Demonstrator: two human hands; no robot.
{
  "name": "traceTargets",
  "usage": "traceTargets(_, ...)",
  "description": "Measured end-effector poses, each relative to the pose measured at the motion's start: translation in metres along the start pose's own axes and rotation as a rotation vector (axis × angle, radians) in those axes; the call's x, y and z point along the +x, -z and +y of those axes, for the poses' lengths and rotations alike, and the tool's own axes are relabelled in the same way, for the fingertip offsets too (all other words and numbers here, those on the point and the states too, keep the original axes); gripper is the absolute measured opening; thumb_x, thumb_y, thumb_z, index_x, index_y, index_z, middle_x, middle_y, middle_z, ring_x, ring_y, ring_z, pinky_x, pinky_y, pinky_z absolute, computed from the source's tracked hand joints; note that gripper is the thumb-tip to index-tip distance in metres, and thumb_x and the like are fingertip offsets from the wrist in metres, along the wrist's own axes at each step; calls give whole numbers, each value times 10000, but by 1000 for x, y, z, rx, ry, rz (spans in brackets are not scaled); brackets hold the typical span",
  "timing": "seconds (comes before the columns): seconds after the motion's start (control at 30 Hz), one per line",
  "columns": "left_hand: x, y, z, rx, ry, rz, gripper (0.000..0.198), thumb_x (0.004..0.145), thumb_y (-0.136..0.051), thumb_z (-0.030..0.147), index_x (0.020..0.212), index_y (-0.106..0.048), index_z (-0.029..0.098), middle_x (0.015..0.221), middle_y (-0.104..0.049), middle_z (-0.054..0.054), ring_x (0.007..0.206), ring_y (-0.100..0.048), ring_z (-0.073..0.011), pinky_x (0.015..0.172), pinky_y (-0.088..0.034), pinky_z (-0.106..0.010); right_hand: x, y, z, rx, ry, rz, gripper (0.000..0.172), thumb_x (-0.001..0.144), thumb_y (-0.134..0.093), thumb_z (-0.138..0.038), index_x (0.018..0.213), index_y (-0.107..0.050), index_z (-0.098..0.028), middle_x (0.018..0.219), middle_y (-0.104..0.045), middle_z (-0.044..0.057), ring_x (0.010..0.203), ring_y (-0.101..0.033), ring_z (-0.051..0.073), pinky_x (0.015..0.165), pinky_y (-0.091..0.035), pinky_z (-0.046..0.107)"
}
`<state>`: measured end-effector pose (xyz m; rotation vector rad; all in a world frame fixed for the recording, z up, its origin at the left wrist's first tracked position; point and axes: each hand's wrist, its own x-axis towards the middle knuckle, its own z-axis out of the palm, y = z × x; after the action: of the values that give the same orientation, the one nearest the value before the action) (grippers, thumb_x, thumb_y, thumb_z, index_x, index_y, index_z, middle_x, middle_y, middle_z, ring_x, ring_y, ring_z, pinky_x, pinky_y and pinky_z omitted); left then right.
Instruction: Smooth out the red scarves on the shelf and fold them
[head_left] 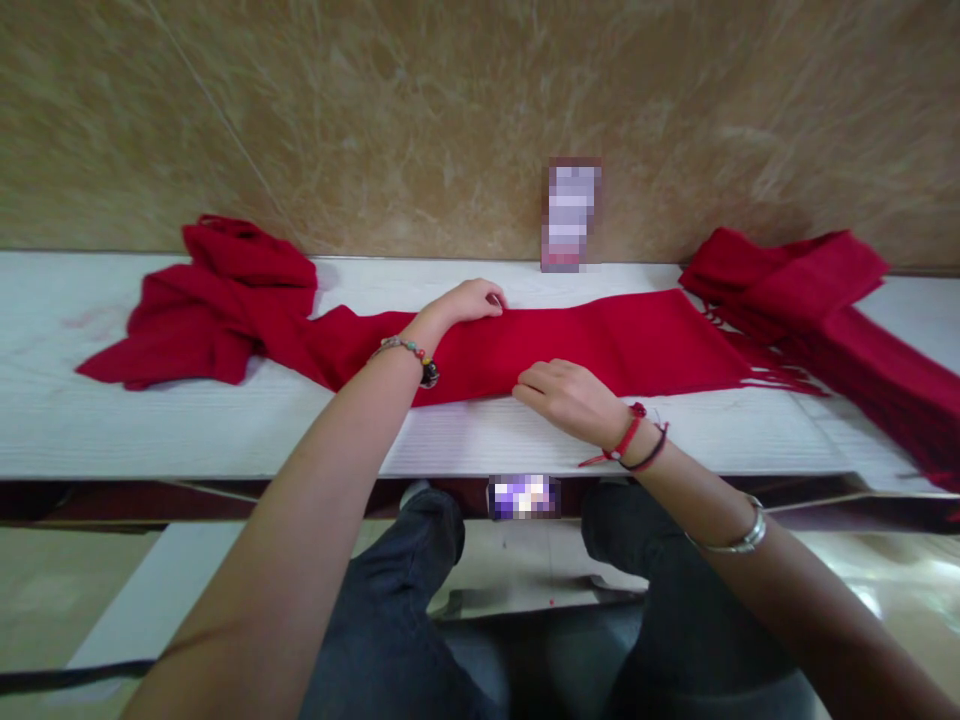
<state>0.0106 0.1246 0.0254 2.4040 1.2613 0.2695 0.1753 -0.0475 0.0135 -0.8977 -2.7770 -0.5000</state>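
A red scarf (pixel 559 345) lies lengthwise on a white wood-grained table, its middle and right part spread flat. Fringe hangs from its right end, and its left part is bunched in a loose heap (pixel 247 290). My left hand (pixel 474 300) reaches across the cloth, its curled fingers closed at the far edge. At the near edge, my right hand (pixel 570 398) has its fingers pressed together on the fabric. The fingertips of both hands are partly hidden.
More red fringed cloth (pixel 810 285) lies folded on the right, touching the flat scarf's fringe. A phone-shaped blurred object (pixel 570 215) leans against the brown marbled wall (pixel 375 120) behind the table (pixel 135 440). Another blurred, lit object (pixel 523 496) is below the front edge.
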Motion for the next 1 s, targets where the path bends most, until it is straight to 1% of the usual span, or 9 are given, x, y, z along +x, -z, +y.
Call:
traceTargets(0.17, 2, -1, 2, -64, 48, 17, 286, 675, -600, 106, 950, -678, 106, 838, -696, -55, 755, -605, -137, 694, -441, -223, 3, 1, -5, -12, -82, 24, 224, 913, -366, -109, 954, -585, -135, 748, -580, 50, 684, -473, 161, 600, -317, 284)
traceTargets(0.33, 3, -1, 4, -70, 99, 51, 217, 622, -663, 140, 834, -705, 115, 698, -674, -30, 684, -583, -136, 655, -420, -230, 3, 3, -5, -38, -90, -2, 192, 895, -412, -110, 851, -597, -137, 759, -580, 59, 697, -480, 168, 596, -314, 286)
traceTargets(0.4, 3, 2, 5, -30, 132, 29, 210, 630, -649, 167, 826, -705, 120, 692, -669, -24, 664, -568, -134, 627, -406, -226, 3, 2, -5, -45, -74, 3, 193, 892, -419, -111, 831, -599, -142, 772, -580, 60, 711, -484, 170, 604, -318, 289)
traceTargets(0.5, 2, 11, 2, 38, 184, -61, 203, 648, -620, 238, 803, -703, 136, 687, -666, -18, 634, -547, -136, 590, -388, -226, 4, 0, -7, -54, -54, 20, 208, 893, -408, -105, 834, -602, -148, 794, -580, 63, 727, -491, 171, 604, -320, 295)
traceTargets(0.6, 1, 18, -2, 59, 205, -133, 194, 639, -605, 271, 759, -697, 150, 646, -653, -8, 609, -529, -134, 575, -376, -221, 10, 2, -13, -44, -72, 10, 217, 887, -401, -87, 847, -607, -140, 809, -588, 73, 732, -502, 174, 591, -317, 298)
traceTargets(0.67, 1, 19, -5, 42, 192, -130, 192, 630, -593, 256, 758, -691, 153, 645, -648, -1, 610, -524, -128, 575, -377, -212, 14, 4, -18, -25, -94, -22, 219, 879, -406, -74, 836, -613, -132, 804, -596, 82, 731, -511, 178, 583, -316, 299)
traceTargets(0.8, 3, 14, -9, -2, 193, -106, 220, 610, -579, 215, 787, -687, 145, 663, -647, 5, 616, -521, -121, 572, -381, -200, 20, 7, -24, 1, -158, -75, 207, 872, -422, -81, 815, -616, -127, 792, -603, 88, 739, -530, 189, 571, -316, 303)
traceTargets(0.9, 5, 12, -12, -36, 194, -85, 214, 599, -591, 209, 775, -689, 139, 675, -650, 3, 637, -526, -125, 584, -386, -200, 22, 6, -27, 3, -198, -79, 194, 872, -428, -91, 825, -612, -128, 797, -603, 84, 752, -539, 194, 568, -316, 304)
traceTargets(1.0, 4, 13, -16, -113, 180, -66, 200, 598, -590, 211, 757, -691, 143, 685, -657, 3, 654, -534, -129, 608, -393, -207, 25, 5, -29, 1, -206, -73, 188, 870, -430, -88, 831, -609, -126, 809, -603, 84, 767, -542, 194, 567, -316, 300)
